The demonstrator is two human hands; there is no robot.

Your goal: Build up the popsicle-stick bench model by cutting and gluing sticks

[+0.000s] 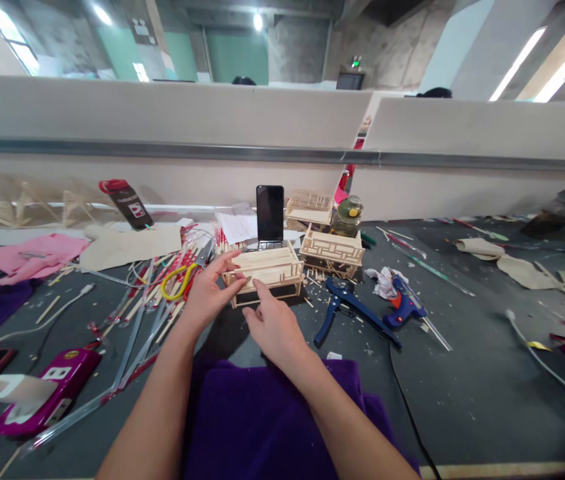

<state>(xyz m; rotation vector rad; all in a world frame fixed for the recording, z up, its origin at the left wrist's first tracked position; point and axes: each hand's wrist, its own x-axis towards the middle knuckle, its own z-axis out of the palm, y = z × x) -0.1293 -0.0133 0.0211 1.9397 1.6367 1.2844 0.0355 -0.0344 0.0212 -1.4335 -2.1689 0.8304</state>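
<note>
A small model built of thin wooden sticks (275, 270), with a slatted deck and low railings, stands on the dark table in front of me. My left hand (209, 290) grips its left end, with the thumb along the front edge and the fingers at the far side. My right hand (277, 327) is at the model's front, its index finger stretched out to the front edge and the thumb apart. Nothing shows in the right hand. Behind and to the right are two similar stick models, a railed one (333, 248) and a farther one (309, 207).
A phone (269, 213) stands upright behind the model. To the right lie a blue cutter (349, 303) and a blue glue gun (406, 303). Yellow-handled scissors (177, 283) rest among loose sticks at left. A purple power strip (57, 383) and purple cloth (272, 420) are nearer me.
</note>
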